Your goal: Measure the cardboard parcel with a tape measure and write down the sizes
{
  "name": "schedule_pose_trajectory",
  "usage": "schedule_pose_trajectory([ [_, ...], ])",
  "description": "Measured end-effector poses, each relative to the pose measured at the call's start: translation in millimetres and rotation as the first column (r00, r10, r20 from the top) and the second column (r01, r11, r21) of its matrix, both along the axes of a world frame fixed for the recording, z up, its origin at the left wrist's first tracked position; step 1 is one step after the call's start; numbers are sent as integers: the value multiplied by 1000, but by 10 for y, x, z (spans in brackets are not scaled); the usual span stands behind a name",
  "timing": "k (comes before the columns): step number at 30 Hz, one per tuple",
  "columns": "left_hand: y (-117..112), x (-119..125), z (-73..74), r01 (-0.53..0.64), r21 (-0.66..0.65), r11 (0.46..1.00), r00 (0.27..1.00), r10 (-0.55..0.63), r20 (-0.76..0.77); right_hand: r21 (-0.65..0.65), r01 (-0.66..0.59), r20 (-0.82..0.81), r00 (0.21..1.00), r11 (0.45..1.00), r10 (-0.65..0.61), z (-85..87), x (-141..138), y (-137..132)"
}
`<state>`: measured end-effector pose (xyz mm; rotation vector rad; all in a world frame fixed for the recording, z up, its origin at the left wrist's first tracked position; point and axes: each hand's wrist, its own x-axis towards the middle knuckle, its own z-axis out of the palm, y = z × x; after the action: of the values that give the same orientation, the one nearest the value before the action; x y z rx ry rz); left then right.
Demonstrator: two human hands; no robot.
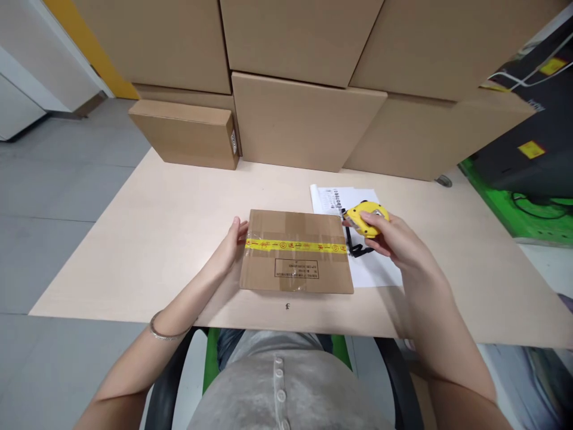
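A flat cardboard box (295, 230) lies before me, sealed across its top with printed yellow tape (295, 246) and clear tape. My left hand (233, 243) is at the box's left edge, thumb up and fingers stretched along the side; the fingertips are partly hidden. Above the box's right edge, my right hand (396, 236) grips a yellow tape measure (367, 218) between thumb and fingers. No drawn-out blade can be made out. A black strap (357, 249) hangs below the tape measure, over white printed papers (378, 272) beside the box.
Large cardboard boxes (304, 119) form a wall along the table's back. A smaller closed carton (192, 134) stands at the back left. Black equipment (514, 158) sits on a green surface (532, 221) to the right. The pale table (170, 239) ends just before my lap.
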<state>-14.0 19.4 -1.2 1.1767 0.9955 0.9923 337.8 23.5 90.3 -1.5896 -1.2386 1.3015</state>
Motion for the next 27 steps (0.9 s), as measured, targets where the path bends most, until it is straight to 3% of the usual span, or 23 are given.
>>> schedule_pose_trajectory([
  [3, -74, 83, 218, -13, -98, 995, 999, 16, 36, 24, -31, -46, 998, 999, 32, 8, -51, -155],
  [6, -144, 126, 389, -148, -4, 989, 982, 147, 115, 140, 65, -115, 992, 988, -49, 62, -109, -414],
  [8, -183, 124, 429, -257, 106, 960, 961, 243, 134, 187, 124, -144, 985, 974, -98, 63, -117, -602],
  [12, -260, 95, 363, -292, 313, 904, 956, 276, 96, 226, 146, -130, 984, 963, -119, -62, -70, -890],
  [20, -278, 13, 157, -190, 494, 848, 979, 202, 29, 248, 59, -89, 995, 967, -38, -284, 37, -1028],
  [24, -218, -73, 75, -122, 525, 842, 990, 141, 3, 293, 48, -51, 998, 955, -35, -140, 66, -1022],
  [27, -186, -87, 100, -95, 477, 873, 995, 83, 46, 481, 17, 47, 998, 877, -45, 104, -14, -897],
])
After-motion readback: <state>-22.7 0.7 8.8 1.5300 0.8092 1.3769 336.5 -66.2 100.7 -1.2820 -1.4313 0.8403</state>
